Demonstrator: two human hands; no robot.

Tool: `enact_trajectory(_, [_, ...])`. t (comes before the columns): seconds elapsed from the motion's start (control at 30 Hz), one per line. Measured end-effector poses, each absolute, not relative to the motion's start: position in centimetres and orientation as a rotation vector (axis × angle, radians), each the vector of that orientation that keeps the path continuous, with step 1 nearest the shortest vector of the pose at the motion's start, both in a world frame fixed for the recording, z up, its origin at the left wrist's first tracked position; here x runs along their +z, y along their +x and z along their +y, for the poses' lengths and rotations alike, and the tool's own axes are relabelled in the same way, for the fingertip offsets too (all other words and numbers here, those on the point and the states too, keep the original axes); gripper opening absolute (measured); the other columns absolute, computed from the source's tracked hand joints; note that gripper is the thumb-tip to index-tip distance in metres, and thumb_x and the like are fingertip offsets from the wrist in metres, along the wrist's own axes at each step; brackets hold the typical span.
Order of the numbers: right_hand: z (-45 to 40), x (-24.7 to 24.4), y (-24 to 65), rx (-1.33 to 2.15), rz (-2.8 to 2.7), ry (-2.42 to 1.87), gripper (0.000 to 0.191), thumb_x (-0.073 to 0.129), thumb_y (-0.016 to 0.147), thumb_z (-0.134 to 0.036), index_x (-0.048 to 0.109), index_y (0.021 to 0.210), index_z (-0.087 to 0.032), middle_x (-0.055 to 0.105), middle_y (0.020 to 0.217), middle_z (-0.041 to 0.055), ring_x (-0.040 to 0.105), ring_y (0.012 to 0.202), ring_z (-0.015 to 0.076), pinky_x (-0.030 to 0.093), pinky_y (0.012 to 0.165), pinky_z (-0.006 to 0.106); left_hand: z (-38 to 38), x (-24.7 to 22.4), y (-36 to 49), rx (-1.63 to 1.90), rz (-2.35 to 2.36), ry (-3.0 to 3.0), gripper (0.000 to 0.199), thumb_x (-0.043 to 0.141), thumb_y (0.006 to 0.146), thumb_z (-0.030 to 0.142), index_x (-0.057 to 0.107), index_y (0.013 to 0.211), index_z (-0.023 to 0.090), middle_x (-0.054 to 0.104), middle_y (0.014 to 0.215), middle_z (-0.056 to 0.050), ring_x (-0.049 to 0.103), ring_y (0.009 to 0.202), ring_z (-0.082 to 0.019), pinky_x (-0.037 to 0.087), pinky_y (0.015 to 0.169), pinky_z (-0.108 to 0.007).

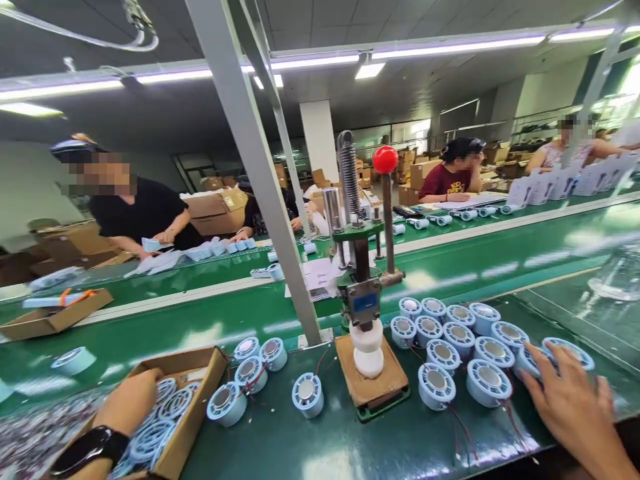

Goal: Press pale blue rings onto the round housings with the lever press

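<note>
Left hand [131, 403], black watch on the wrist, is sunk fingers-first into the open brown cardboard box [210, 373] at the bench's near left edge; fingertips hidden among the pale blue plastic rings [157, 433], so can't tell whether that grip is closed on one or just resting. Right hand [575, 407] lies flat w/ fingers spread over the far-right end of a cluster of round pale blue plastic housings w/ metal centres [440, 387], touching one or two, not clamped on anything.

Rings look thin, light and a bit flexible, probably tangle-prone in the pile; best pinched by the rim. Housings look rigid, light-to-moderate weight given the metal core, smooth sided; thin red and black wires [457, 427] trail off them and look fragile, so take hold around the outer wall, not the leads.

Between the hands: small hand press w/ red ball lever [385, 160] on a brown base plate, white cylinder under the ram. More housings sit loose just right of the box. All on green bench [300, 447]. Other workers sit across the conveyor, well apart.
</note>
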State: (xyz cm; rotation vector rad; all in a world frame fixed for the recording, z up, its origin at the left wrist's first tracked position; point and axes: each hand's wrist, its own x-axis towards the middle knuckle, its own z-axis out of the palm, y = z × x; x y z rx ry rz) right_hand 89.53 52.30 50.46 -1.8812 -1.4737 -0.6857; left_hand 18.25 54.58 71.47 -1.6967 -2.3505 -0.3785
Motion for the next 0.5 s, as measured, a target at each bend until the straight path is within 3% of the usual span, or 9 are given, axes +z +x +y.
enact_trajectory(0.07, [51.9, 52.0, 89.1, -0.667, -1.434, -1.8, 0.068, 0.02, 0.095, -0.06, 0.059, 0.127, -0.015, 0.048, 0.138, 0.0235, 0.042, 0.13, 0.0458, 0.032, 0.097, 0.074, 53.5, 72.7, 18.4, -0.327, -2.335, -1.641, 0.038, 0.039, 0.077, 0.023, 0.069, 0.096, 0.011, 0.07, 0.085, -0.003, 0.067, 0.087, -0.02, 0.045, 0.077, -0.022])
enact_trajectory(0.13, [50.9, 54.5, 86.1, -0.569, -1.405, -1.619, 0.055, 0.034, 0.095, -0.052, 0.053, 0.134, -0.018, 0.049, 0.137, 0.02, 0.043, 0.131, 0.0417, 0.033, 0.104, 0.066, 52.3, 73.4, 20.5, -0.368, -2.35, -1.548, 0.047, 0.035, 0.084, 0.034, 0.064, 0.114, 0.012, 0.071, 0.098, -0.005, 0.066, 0.094, -0.023, 0.047, 0.079, -0.026])
enact_trajectory(0.2, [50.1, 57.4, 80.3, -0.378, -1.549, -1.355, 0.046, 0.044, 0.093, -0.035, 0.048, 0.137, -0.022, 0.054, 0.133, 0.0134, 0.049, 0.127, 0.0307, 0.04, 0.107, 0.05, 51.1, 72.8, 24.3, -0.448, -2.438, -1.66, 0.048, 0.038, 0.085, 0.044, 0.066, 0.112, 0.016, 0.073, 0.095, -0.004, 0.068, 0.089, -0.023, 0.05, 0.076, -0.027])
enact_trajectory(0.27, [49.9, 59.7, 72.7, -0.173, -1.847, -1.051, 0.048, 0.043, 0.088, -0.015, 0.046, 0.135, -0.023, 0.054, 0.132, 0.0089, 0.053, 0.124, 0.0197, 0.048, 0.101, 0.033, 50.0, 70.8, 29.1, -0.57, -2.526, -2.098, 0.037, 0.052, 0.078, 0.045, 0.072, 0.097, 0.02, 0.076, 0.092, -0.003, 0.069, 0.088, -0.022, 0.053, 0.079, -0.027])
enact_trajectory(0.3, [50.2, 60.5, 68.7, -0.073, -1.986, -0.934, 0.056, 0.041, 0.082, -0.007, 0.046, 0.135, -0.023, 0.05, 0.137, 0.0085, 0.048, 0.129, 0.0185, 0.048, 0.102, 0.032, 49.5, 69.4, 31.5, -0.604, -2.492, -2.359, 0.032, 0.052, 0.08, 0.04, 0.073, 0.096, 0.022, 0.076, 0.097, -0.003, 0.069, 0.091, -0.022, 0.053, 0.083, -0.029])
enact_trajectory(0.4, [52.0, 61.6, 59.4, 0.177, -2.369, -0.837, 0.069, 0.045, 0.067, 0.001, 0.049, 0.131, -0.023, 0.035, 0.15, 0.0104, 0.027, 0.143, 0.0316, 0.038, 0.11, 0.052, 48.4, 64.1, 36.3, -0.662, -2.295, -2.545, 0.031, 0.045, 0.085, 0.025, 0.074, 0.096, 0.023, 0.077, 0.099, -0.006, 0.071, 0.091, -0.023, 0.056, 0.086, -0.035])
enact_trajectory(0.5, [53.2, 61.5, 55.8, 0.229, -2.581, -0.795, 0.055, 0.049, 0.07, 0.001, 0.054, 0.122, -0.018, 0.042, 0.146, 0.0137, 0.036, 0.137, 0.0357, 0.046, 0.101, 0.053, 47.5, 59.7, 36.5, -0.79, -2.087, -2.469, 0.037, 0.04, 0.09, 0.024, 0.073, 0.108, 0.023, 0.073, 0.114, -0.009, 0.069, 0.104, -0.022, 0.056, 0.093, -0.036])
